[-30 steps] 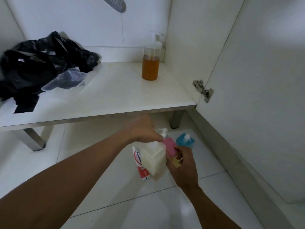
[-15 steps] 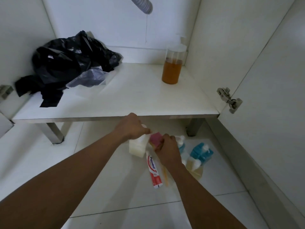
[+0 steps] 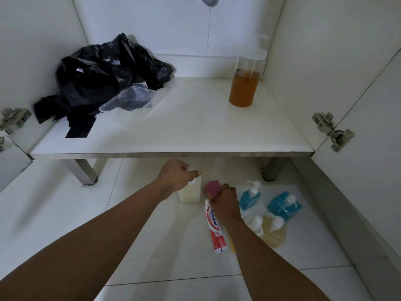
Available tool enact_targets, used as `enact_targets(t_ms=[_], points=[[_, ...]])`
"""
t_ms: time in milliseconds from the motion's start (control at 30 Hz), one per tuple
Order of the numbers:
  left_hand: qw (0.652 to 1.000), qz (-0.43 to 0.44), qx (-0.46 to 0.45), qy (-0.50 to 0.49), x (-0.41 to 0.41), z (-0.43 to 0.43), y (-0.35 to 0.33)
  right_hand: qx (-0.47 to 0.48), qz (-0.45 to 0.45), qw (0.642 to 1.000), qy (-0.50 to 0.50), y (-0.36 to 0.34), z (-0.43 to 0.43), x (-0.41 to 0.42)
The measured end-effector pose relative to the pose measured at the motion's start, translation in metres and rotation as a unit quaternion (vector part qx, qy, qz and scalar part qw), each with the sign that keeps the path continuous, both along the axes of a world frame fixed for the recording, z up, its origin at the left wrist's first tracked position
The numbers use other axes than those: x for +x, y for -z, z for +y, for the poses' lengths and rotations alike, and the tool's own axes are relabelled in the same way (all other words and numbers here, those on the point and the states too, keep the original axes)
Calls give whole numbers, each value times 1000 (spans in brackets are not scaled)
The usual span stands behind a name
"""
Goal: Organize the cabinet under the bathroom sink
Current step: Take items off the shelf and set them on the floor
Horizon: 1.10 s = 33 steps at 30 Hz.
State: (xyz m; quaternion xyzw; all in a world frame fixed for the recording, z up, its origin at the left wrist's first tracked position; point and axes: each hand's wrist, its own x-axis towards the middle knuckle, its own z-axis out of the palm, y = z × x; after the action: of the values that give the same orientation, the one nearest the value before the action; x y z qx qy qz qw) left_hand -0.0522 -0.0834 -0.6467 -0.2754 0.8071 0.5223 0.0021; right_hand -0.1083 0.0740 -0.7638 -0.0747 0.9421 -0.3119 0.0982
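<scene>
Cabinet interior seen from above. The cabinet floor panel [image 3: 195, 127] is a flat, smooth white laminate board with a grey-banded front edge, raised on square brushed-metal legs [image 3: 80, 170] above glossy pale floor tiles [image 3: 65, 213]. The open door [image 3: 368, 159], matte white, stands at right on a steel hinge [image 3: 332, 131].

A crumpled heap of glossy black plastic bags [image 3: 97, 79] fills the panel's rear left corner; a translucent clear bag [image 3: 130, 101] lies against its front. A cylindrical clear pump bottle [image 3: 245, 83], about half full of amber liquid, stands upright in the rear right corner. A grey ribbed hose [image 3: 208, 1] enters at the top edge.

On the tiles below the front edge, the left hand [image 3: 180, 177] has its fingers curled round the pump head of a square cream bottle [image 3: 189, 193], which stands upright. The right hand [image 3: 225, 200] clasps a pink sponge [image 3: 213, 189], soft-edged and rectangular. A red-and-white toothpaste tube [image 3: 214, 227] extends from under that hand; whether the fingers grip it too cannot be told. Just right of the wrist sit two blue pump bottles [image 3: 249, 196], a yellow pump bottle [image 3: 274, 231] and a white pump bottle [image 3: 253, 224], closely grouped.

The panel's centre and front strip between bags and amber bottle lie bare; both hands work near its front edge.
</scene>
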Motion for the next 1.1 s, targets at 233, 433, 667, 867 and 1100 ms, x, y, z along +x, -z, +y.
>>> enact_targets(t_ms=[233, 433, 667, 867, 1100], points=[[997, -10, -73, 15, -3, 2, -2, 24, 17, 1000, -11, 3, 7, 12], [941, -104, -302, 109, 6, 9, -28, -99, 76, 992, 27, -40, 7, 19], [856, -26, -506, 106, -9, 33, -89, -249, 247, 935, 46, -119, 14, -7], [967, 112, -219, 63, -66, 43, -78, -168, 206, 964, 5, -151, 11, -71], [978, 115, -160, 60, -155, 49, -51, -159, 105, 978, 81, -155, 6, -154]])
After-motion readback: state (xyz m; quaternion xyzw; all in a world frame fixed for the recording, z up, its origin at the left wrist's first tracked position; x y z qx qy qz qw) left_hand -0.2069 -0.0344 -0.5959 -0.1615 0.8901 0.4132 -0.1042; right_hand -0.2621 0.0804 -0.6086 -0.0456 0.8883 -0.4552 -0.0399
